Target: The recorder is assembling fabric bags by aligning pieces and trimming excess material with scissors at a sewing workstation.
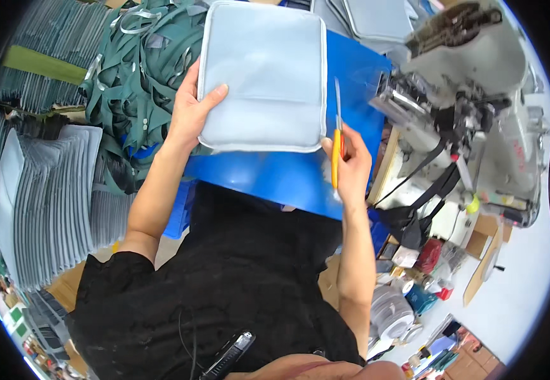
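A light grey-blue, padded rectangular fabric panel point(262, 76) with pale bound edges is held up in front of me. My left hand point(199, 104) grips its left edge, thumb on the top face and fingers underneath. At the lower right corner of the panel, my right hand point(349, 161) is closed around a slim tool point(335, 158) with a yellow and orange handle. Its thin metal blade points away from me, beside the panel's right edge. The thumb of that hand is at or very near the corner; contact is hard to tell.
Under the panel lies a blue work surface point(268, 174). To the left stand stacks of grey panels point(53, 202) and a heap of dark green straps point(145, 95). A sewing machine point(465, 82) is at the right. More grey panels point(379, 19) lie at the back.
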The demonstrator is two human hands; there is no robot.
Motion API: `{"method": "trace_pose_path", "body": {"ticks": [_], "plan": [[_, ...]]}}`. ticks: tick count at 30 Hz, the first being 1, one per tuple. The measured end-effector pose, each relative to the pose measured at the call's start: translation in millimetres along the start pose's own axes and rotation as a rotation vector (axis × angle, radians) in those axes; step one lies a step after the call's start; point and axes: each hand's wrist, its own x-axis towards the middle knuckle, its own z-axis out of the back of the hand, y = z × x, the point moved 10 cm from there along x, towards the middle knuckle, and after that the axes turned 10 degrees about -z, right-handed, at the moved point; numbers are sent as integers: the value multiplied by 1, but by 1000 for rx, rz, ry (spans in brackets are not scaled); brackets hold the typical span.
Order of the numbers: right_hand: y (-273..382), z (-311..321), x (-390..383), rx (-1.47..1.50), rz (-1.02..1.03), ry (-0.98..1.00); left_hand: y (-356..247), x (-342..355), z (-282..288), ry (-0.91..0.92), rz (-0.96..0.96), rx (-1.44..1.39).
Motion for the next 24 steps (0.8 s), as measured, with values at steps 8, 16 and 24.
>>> {"method": "trace_pose_path", "body": {"ticks": [8,16,24], "plan": [[-75,9,-51,309,-168,-20,14,172,-112,14,-266,-362],[-96,7,-105,403,-250,-11,-9,165,-253,287,-445,-30],[-32,15,-111,503,-129,107,7,30,-237,404,-400,-288]]}}
